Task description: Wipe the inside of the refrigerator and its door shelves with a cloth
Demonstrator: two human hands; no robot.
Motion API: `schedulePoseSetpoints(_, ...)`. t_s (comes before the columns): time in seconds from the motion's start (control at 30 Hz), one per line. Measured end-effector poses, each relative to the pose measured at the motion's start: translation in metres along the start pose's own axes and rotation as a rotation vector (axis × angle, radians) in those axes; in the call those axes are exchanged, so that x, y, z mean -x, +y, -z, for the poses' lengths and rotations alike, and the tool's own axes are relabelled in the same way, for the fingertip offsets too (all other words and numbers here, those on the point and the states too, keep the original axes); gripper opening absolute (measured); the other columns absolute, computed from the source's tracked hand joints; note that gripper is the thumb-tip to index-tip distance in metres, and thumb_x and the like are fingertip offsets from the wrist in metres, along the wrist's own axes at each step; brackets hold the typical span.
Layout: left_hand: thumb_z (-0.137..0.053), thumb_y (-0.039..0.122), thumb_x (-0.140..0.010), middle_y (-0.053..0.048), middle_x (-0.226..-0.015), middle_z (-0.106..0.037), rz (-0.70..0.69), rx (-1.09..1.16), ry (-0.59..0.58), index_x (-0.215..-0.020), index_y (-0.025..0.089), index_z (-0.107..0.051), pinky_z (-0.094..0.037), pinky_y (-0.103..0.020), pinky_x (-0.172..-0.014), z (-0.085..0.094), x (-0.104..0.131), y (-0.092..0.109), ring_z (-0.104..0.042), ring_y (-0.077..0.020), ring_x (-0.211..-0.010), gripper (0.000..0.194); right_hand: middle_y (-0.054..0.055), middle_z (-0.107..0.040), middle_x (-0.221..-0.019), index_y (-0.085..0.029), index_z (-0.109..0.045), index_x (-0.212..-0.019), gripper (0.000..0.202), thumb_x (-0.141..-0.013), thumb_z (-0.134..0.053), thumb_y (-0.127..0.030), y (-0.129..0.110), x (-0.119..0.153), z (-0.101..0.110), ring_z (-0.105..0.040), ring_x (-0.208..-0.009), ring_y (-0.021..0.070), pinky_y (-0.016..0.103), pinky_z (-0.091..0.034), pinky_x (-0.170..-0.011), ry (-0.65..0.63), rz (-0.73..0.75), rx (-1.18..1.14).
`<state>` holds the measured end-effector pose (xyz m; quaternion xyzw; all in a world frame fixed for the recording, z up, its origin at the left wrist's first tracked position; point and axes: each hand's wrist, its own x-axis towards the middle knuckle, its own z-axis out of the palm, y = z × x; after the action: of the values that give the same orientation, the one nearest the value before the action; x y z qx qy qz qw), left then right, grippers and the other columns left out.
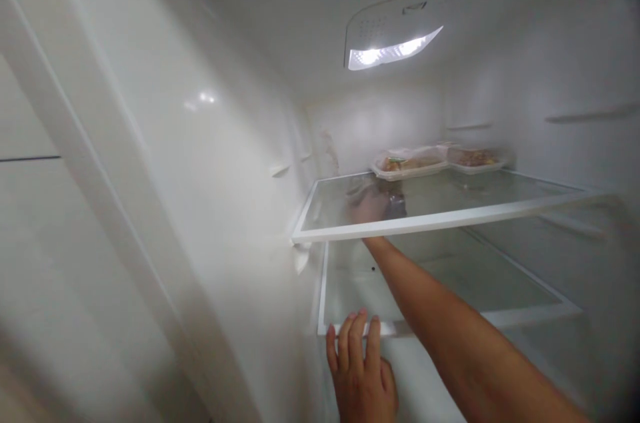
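My left hand [361, 363] touches the white front edge of the lower glass shelf [440, 280], its fingers stretched out and slightly apart. My right hand [369, 208] reaches deep beneath the upper glass shelf [480, 193] and shows only blurred through the pane. A greyish, crumpled-looking thing [357, 188] lies against its fingers, and a dark thing [397, 203] is just to its right. Neither can be made out clearly. The right fingers are too smeared to tell whether they grip anything.
On the upper shelf, toward the back, sit two wrapped food trays: a wide one [410, 164] and a smaller one [475, 160]. A lit lamp [395, 52] is in the fridge ceiling. The white side wall [225, 176] rises close on the left. A small dark speck [373, 269] shows at the lower shelf.
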<state>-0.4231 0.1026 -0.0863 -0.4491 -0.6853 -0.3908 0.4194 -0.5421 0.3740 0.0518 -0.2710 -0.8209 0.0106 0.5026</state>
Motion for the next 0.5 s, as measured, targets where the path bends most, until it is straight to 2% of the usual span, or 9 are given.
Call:
schedulePoseSetpoints(0.1,-0.055,0.008,-0.077,-0.006,-0.122,-0.071,-0.012,-0.019,-0.009,-0.124,0.028,-0.065,-0.022,-0.048,-0.123,0.001,0.000,0.000,-0.059,-0.0233,-0.120,0.052,0.026,-0.048,-0.149,-0.015,-0.052,-0.140,0.049,-0.096,-0.042,-0.031,-0.033,0.016,-0.005,-0.044,-0.137,0.0416,0.061,-0.044,-0.102,-0.055,0.003,0.028)
schedulePoseSetpoints(0.2,-0.055,0.010,-0.077,-0.007,-0.122,-0.071,-0.018,-0.055,-0.011,-0.121,0.026,-0.066,-0.023,-0.050,-0.122,0.002,0.000,-0.001,-0.059,-0.0248,-0.119,0.048,0.011,-0.047,-0.155,-0.029,-0.056,-0.137,0.044,-0.095,-0.048,-0.031,-0.036,0.022,0.011,-0.038,-0.143,0.0353,0.053,-0.040,-0.108,-0.152,0.215,0.048)
schedulePoseSetpoints(0.3,-0.054,0.010,-0.078,-0.007,-0.124,-0.071,-0.050,-0.077,-0.043,-0.122,0.025,-0.066,-0.024,-0.050,-0.122,0.005,-0.001,-0.002,-0.058,-0.0244,-0.122,0.048,0.011,-0.047,-0.155,-0.028,-0.054,-0.140,0.045,-0.096,-0.046,-0.028,-0.012,0.014,0.037,-0.037,-0.143,0.0360,0.061,-0.031,-0.113,-0.271,0.470,0.159)
schedulePoseSetpoints(0.37,-0.054,0.010,-0.077,-0.006,-0.126,-0.070,-0.064,-0.068,-0.068,-0.124,0.025,-0.065,-0.023,-0.049,-0.123,0.008,-0.002,-0.003,-0.057,-0.0238,-0.125,0.050,0.013,-0.046,-0.155,-0.027,-0.054,-0.140,0.046,-0.095,-0.044,-0.023,0.012,0.009,0.052,-0.037,-0.142,0.0357,0.065,-0.031,-0.112,-0.314,0.531,0.206)
schedulePoseSetpoints(0.43,-0.054,0.010,-0.077,-0.005,-0.129,-0.069,-0.058,-0.057,-0.079,-0.125,0.025,-0.064,-0.022,-0.048,-0.123,0.011,-0.003,-0.002,-0.055,-0.0234,-0.127,0.051,0.015,-0.049,-0.152,-0.025,-0.059,-0.135,0.044,-0.094,-0.044,-0.017,0.035,0.011,0.062,-0.041,-0.140,0.0343,0.062,-0.036,-0.111,-0.256,0.430,0.181)
schedulePoseSetpoints(0.5,-0.054,0.009,-0.078,-0.004,-0.131,-0.068,-0.044,-0.043,-0.091,-0.127,0.026,-0.063,-0.021,-0.048,-0.124,0.014,-0.004,-0.001,-0.054,-0.0227,-0.128,0.053,0.016,-0.054,-0.148,-0.023,-0.063,-0.131,0.043,-0.094,-0.042,-0.015,0.054,0.020,0.068,-0.045,-0.137,0.0333,0.058,-0.038,-0.112,-0.136,0.261,0.133)
